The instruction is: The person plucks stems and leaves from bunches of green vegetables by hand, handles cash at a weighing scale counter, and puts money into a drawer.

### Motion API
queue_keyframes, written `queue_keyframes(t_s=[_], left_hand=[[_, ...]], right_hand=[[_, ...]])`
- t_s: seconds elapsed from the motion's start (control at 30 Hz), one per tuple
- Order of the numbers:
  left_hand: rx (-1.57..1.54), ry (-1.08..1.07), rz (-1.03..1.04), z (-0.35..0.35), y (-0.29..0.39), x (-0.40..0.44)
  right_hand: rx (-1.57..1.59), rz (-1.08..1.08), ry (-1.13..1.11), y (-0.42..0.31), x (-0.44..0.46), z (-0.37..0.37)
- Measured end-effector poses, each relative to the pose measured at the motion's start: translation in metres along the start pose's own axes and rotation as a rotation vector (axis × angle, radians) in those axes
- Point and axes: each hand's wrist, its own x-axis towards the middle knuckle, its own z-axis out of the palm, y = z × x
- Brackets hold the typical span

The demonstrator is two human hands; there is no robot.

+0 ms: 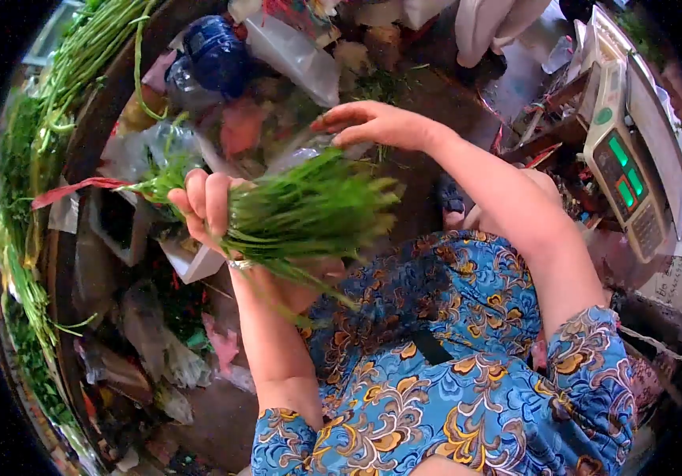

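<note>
A bunch of long green stems and leaves (pixel 301 210) is gripped in my left hand (pixel 208 205), left of centre. Its leafy end points right and is blurred. Short cut ends and a red strip (pixel 79 189) stick out on the other side of the fist. Above the leaves, my right hand (pixel 361 125) hangs with its fingers stretched out and partly apart, holding nothing visible. Clear plastic (pixel 305 152) shows just beneath its fingertips.
More greens (pixel 36 151) lie along a curved ledge at the left. A scale (pixel 630 159) with green lit digits stands at the right. Plastic bags (pixel 289 55), a dark blue bundle (pixel 216 55) and scraps lie below. At the top, a person's light-clothed legs (pixel 484 28) show.
</note>
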Motion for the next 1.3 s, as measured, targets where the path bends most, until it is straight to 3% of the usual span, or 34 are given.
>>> queue_keyframes(t_s=[0.07,0.1,0.2,0.23,0.33,0.4,0.53,0.6,0.63,0.7,0.77,0.8,0.83,0.9,0.93,1.0,1.07,1.13,1.2,1.27,1.3], left_hand=[[-0.043,0.005,0.005,-0.005,0.001,-0.002],[0.086,0.093,0.044,-0.012,0.007,-0.004],[0.219,0.202,0.104,-0.015,0.018,-0.004],[0.214,0.239,0.124,-0.016,0.020,-0.005],[0.255,0.299,0.148,-0.018,0.023,-0.007],[0.339,0.361,0.146,-0.020,0.024,-0.007],[0.367,0.389,0.134,-0.015,0.030,-0.009],[0.498,0.514,0.246,-0.027,0.041,-0.017],[0.263,0.442,0.194,-0.027,0.044,-0.017],[0.496,0.602,0.259,-0.037,0.045,-0.020],[0.421,0.534,0.211,-0.036,0.043,-0.016],[0.462,0.621,0.183,-0.065,0.076,-0.029],[0.465,0.530,0.216,-0.059,0.077,-0.034],[0.504,0.654,0.229,-0.053,0.080,-0.035],[0.646,0.567,0.089,-0.059,0.096,-0.040],[0.716,0.702,0.182,-0.054,0.080,-0.034],[0.719,0.962,0.394,-0.028,0.046,-0.017],[0.768,0.868,0.349,-0.023,0.039,-0.015],[0.817,1.017,0.397,-0.031,0.037,-0.013],[0.804,0.959,0.371,-0.052,0.041,-0.014],[0.879,1.020,0.375,-0.058,0.039,-0.012]], right_hand=[[0.141,0.104,-0.197,0.002,0.001,0.018],[0.374,0.322,-0.181,0.000,-0.011,0.031],[0.609,0.460,-0.429,0.013,-0.022,0.052],[0.493,0.538,-0.255,-0.010,-0.032,0.053],[0.653,0.452,-0.279,-0.005,-0.038,0.032],[0.609,0.456,-0.150,-0.015,-0.048,0.024],[0.426,0.443,-0.209,-0.006,-0.051,0.009],[0.384,0.383,-0.225,-0.004,-0.055,0.004],[0.364,0.331,-0.147,-0.012,-0.058,0.006],[0.257,0.338,-0.118,-0.018,-0.064,-0.002],[0.263,0.390,-0.115,-0.004,-0.061,-0.015],[0.269,0.427,-0.090,-0.006,-0.066,-0.020],[0.278,0.429,-0.051,-0.007,-0.075,-0.026],[0.277,0.389,0.048,-0.022,-0.088,-0.040],[0.265,0.372,0.070,-0.030,-0.095,-0.048],[0.314,0.205,0.267,-0.048,-0.115,-0.065],[0.177,0.049,0.524,-0.075,-0.143,-0.063],[-0.056,-0.109,0.737,-0.079,-0.176,-0.062],[-0.335,-0.120,1.029,-0.082,-0.223,-0.047],[-0.703,-0.274,1.233,-0.071,-0.271,-0.038],[-0.704,-0.145,1.306,-0.075,-0.298,-0.026]])
